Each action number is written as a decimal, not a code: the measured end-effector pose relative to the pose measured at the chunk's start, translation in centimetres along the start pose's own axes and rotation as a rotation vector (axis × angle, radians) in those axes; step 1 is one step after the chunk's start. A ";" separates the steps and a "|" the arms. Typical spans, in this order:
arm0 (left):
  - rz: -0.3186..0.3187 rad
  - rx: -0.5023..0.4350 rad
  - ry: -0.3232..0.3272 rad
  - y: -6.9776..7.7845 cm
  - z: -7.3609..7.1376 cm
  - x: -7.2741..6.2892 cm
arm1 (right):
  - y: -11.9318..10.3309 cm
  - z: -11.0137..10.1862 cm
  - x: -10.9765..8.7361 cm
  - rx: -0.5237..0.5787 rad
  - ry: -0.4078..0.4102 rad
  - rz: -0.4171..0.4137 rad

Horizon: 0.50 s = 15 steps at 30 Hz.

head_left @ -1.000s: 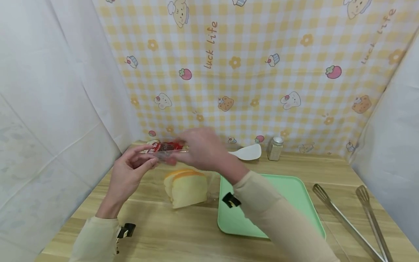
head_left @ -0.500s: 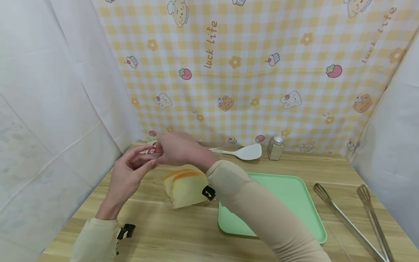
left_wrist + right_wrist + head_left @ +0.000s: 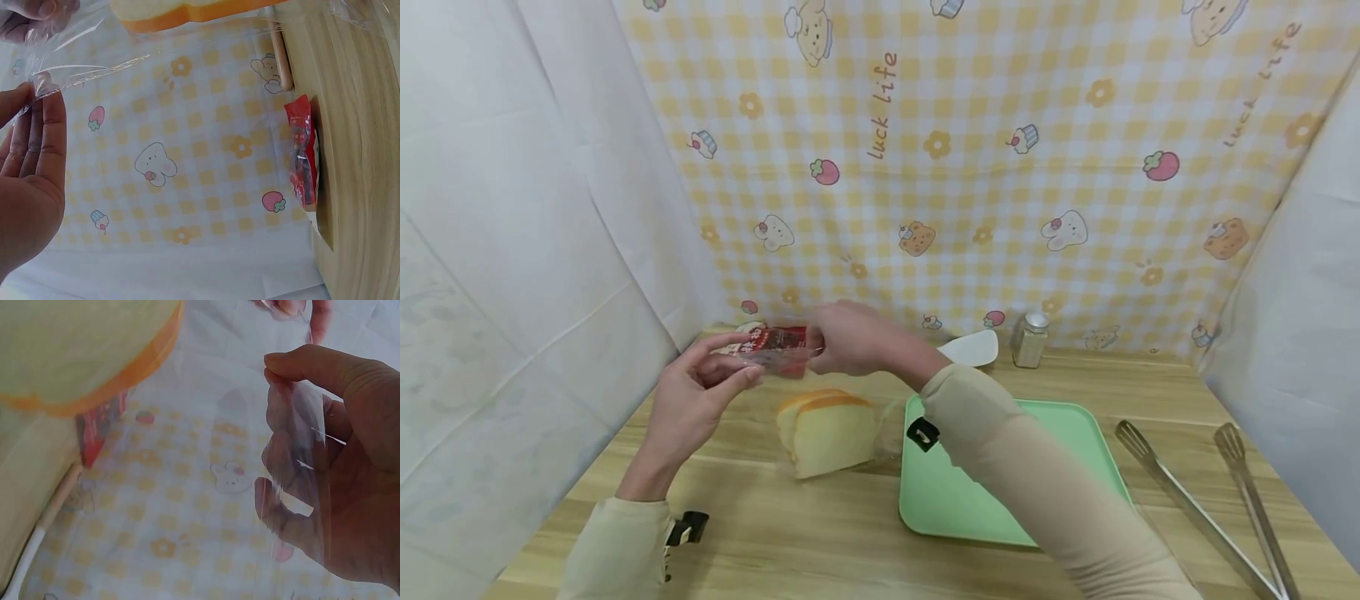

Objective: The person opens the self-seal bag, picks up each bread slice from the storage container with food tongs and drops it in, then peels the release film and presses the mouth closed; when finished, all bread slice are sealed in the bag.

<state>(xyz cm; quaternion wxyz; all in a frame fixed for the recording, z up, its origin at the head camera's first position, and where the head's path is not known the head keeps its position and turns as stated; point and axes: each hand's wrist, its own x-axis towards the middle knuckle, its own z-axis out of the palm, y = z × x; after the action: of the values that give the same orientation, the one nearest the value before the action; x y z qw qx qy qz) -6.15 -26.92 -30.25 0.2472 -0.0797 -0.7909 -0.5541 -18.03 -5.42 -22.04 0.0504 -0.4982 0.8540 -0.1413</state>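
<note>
Two slices of bread, pale with orange-brown crust, sit inside a clear plastic bag. My left hand pinches the bag's edge between thumb and fingertips, at the left of the head view. Opposite it, my right hand holds the same edge; in the right wrist view its thumb and forefinger pinch the film, which drapes across the other bent fingers. The film is stretched between the two hands, above and behind the bread. A red packet shows through and behind the film, partly covered by the right hand.
A green tray lies right of the bread, under the right forearm. Behind it are a white spatula and a glass shaker. Metal tongs lie at the right, and a patterned cloth hangs behind the table.
My right hand went left until it met the left hand, then came back right along the bag's edge. The left hand has stayed in place; the red packet shows again.
</note>
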 end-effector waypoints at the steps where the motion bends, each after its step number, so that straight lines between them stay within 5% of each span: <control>1: -0.001 0.004 -0.002 -0.1 -0.1 0.0 | 0.4 -0.1 -0.3 0.008 0.000 0.000; 15: -0.022 0.030 -0.003 -0.1 -0.3 0.1 | 4.5 -1.4 -4.5 0.097 0.048 0.031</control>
<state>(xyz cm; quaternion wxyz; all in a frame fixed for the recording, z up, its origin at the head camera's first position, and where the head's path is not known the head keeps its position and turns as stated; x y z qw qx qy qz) -6.18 -27.28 -30.23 0.2412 -0.0678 -0.8004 -0.5447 -19.92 0.81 -22.26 0.0562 -0.4781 0.8548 -0.1937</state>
